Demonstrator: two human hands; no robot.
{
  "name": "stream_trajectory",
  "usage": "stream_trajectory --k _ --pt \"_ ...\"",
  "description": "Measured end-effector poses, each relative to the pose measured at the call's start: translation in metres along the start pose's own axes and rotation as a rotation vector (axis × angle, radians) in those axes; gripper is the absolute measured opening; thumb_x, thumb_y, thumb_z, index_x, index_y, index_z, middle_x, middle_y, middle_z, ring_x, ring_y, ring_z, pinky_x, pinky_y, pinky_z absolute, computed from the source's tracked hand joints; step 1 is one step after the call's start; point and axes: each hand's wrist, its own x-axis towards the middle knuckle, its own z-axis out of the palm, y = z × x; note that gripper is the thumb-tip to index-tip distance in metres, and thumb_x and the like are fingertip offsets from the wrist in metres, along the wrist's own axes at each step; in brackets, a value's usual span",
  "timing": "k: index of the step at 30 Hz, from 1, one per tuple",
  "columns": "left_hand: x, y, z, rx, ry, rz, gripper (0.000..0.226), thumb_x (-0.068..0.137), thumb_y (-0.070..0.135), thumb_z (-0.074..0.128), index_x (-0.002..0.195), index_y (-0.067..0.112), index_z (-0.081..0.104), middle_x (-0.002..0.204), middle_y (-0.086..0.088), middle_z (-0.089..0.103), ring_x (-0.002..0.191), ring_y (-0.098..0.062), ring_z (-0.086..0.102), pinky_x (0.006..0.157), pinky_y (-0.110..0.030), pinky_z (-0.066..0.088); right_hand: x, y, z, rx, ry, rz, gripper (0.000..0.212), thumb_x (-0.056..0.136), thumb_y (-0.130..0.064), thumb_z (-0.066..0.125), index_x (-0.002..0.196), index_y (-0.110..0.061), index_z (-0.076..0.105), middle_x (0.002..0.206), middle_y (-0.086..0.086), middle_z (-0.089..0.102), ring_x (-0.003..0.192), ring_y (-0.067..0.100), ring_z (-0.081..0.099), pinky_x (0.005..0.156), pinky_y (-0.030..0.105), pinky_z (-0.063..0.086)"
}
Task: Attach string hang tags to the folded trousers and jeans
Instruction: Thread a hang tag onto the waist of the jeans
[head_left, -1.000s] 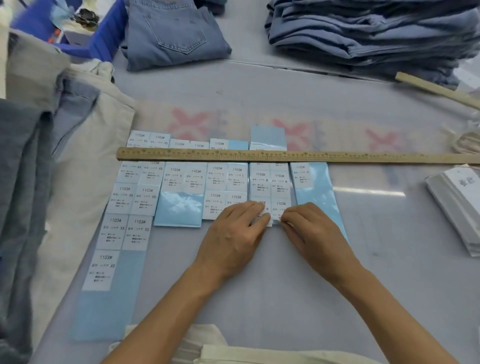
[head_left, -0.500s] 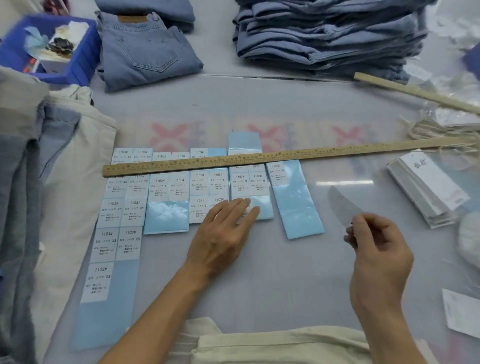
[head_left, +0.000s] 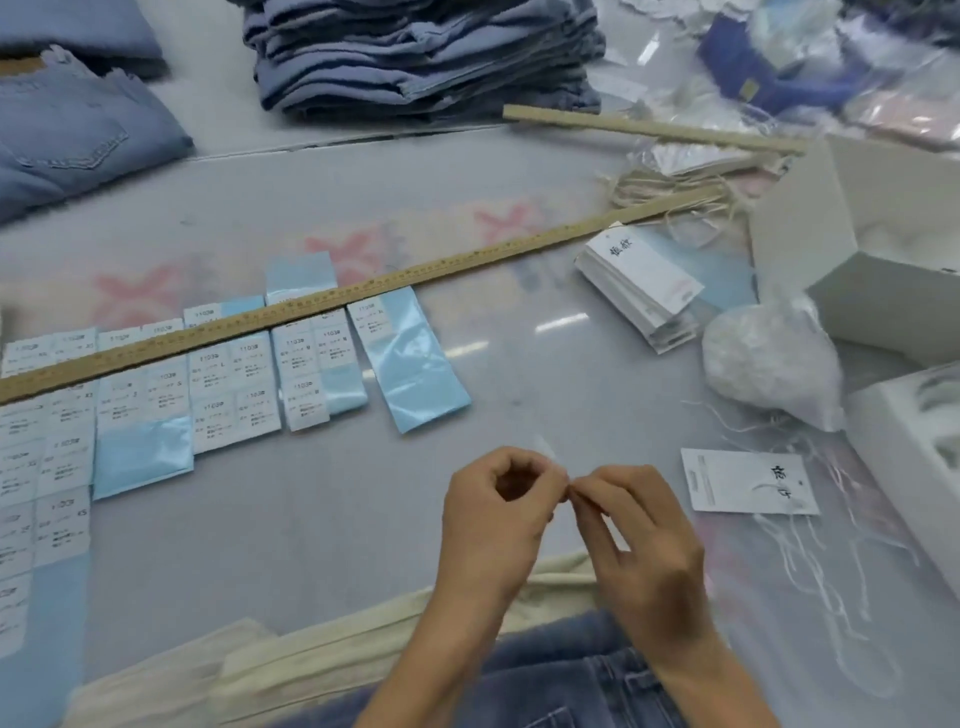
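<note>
My left hand (head_left: 493, 519) and my right hand (head_left: 644, 540) meet fingertip to fingertip above the table's near middle. Between them they pinch a small pale sticker label (head_left: 544, 448), most of it hidden by the fingers. Blue backing sheets of size labels (head_left: 234, 395) lie in a row at the left under a long wooden ruler (head_left: 332, 306). One white hang tag (head_left: 748, 480) with a string lies flat right of my hands. A stack of hang tags (head_left: 641, 283) sits farther back. Cream trousers (head_left: 311, 660) and blue jeans (head_left: 561, 675) lie at the near edge.
A tall pile of folded jeans (head_left: 426, 57) stands at the back, with another folded pair (head_left: 78, 135) at back left. Loose strings (head_left: 675, 187), a second wooden stick (head_left: 649, 127), a bag of white threads (head_left: 769, 358) and white boxes (head_left: 883, 249) crowd the right side.
My left hand has left the label sheets and come to the right hand, which carried the peeled sticker down toward me. The view has swung to the right.
</note>
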Motion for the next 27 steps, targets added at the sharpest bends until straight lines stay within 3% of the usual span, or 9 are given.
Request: stream_trajectory --k 9,16,18,21,22,24,27 --pt "-0.018 -0.017 0.09 -0.026 -0.028 -0.086 0.01 0.087 0.021 0.077 0.086 0.011 0.074 0.075 -0.004 0.075 0.064 -0.013 0.069 0.054 -0.022 0.051 -0.034 0.053 -0.069 -0.123 0.031 -0.02 0.008 0.094 -0.003 0.069 0.098 0.001 0.076 0.093 0.007 0.068 0.079 0.024 0.059 0.067 0.033 0.051" --pt "-0.03 -0.03 0.136 0.018 0.01 -0.155 0.003 0.087 0.005 0.073 0.085 0.007 0.072 0.069 -0.01 0.074 0.06 -0.016 0.07 0.049 -0.022 0.049 -0.058 0.081 -0.105 -0.131 -0.074 -0.011 0.012 0.093 -0.001 0.068 0.103 -0.004 0.075 0.098 0.005 0.066 0.087 0.023 0.061 0.075 0.031 0.053" --pt "-0.034 -0.036 0.143 0.042 0.022 -0.133 0.005 0.089 0.005 0.073 0.085 0.007 0.07 0.068 -0.01 0.073 0.057 -0.013 0.067 0.048 -0.02 0.047 -0.065 0.082 -0.111 0.001 -0.026 0.16 0.013 0.099 -0.011 0.063 0.106 -0.012 0.073 0.101 -0.002 0.066 0.092 0.016 0.063 0.08 0.023 0.051" --pt "-0.039 -0.042 0.151 0.111 -0.053 -0.071 0.009 0.089 0.006 0.074 0.082 0.008 0.07 0.067 -0.009 0.071 0.053 -0.01 0.061 0.05 -0.015 0.044 -0.068 0.082 -0.121 0.378 0.101 0.804 0.025 0.094 -0.017 0.071 0.101 -0.041 0.068 0.095 -0.012 0.068 0.088 0.01 0.066 0.076 0.016 0.051" --pt "-0.039 -0.044 0.153 0.138 -0.091 -0.055 0.011 0.089 0.005 0.074 0.08 0.01 0.07 0.067 -0.009 0.071 0.055 -0.01 0.061 0.052 -0.015 0.044 -0.069 0.085 -0.123 0.521 0.083 0.99 0.026 0.092 -0.018 0.074 0.098 -0.042 0.069 0.093 -0.01 0.07 0.086 0.01 0.067 0.076 0.02 0.053" --pt "-0.039 -0.048 0.156 0.196 -0.173 -0.03 0.017 0.088 0.003 0.074 0.076 0.016 0.07 0.069 -0.006 0.07 0.06 -0.013 0.063 0.058 -0.018 0.048 -0.074 0.089 -0.127 0.725 0.05 1.192 0.022 0.09 -0.015 0.075 0.091 -0.036 0.074 0.087 -0.005 0.073 0.082 0.011 0.069 0.075 0.026 0.056" --pt "-0.034 -0.05 0.157 0.31 -0.263 0.028 0.022 0.088 0.006 0.075 0.078 0.024 0.07 0.072 -0.003 0.071 0.065 -0.015 0.064 0.064 -0.025 0.052 -0.078 0.091 -0.136 0.902 0.104 1.263 0.015 0.089 -0.008 0.074 0.085 -0.023 0.076 0.08 0.0 0.071 0.077 0.013 0.066 0.072 0.026 0.056"
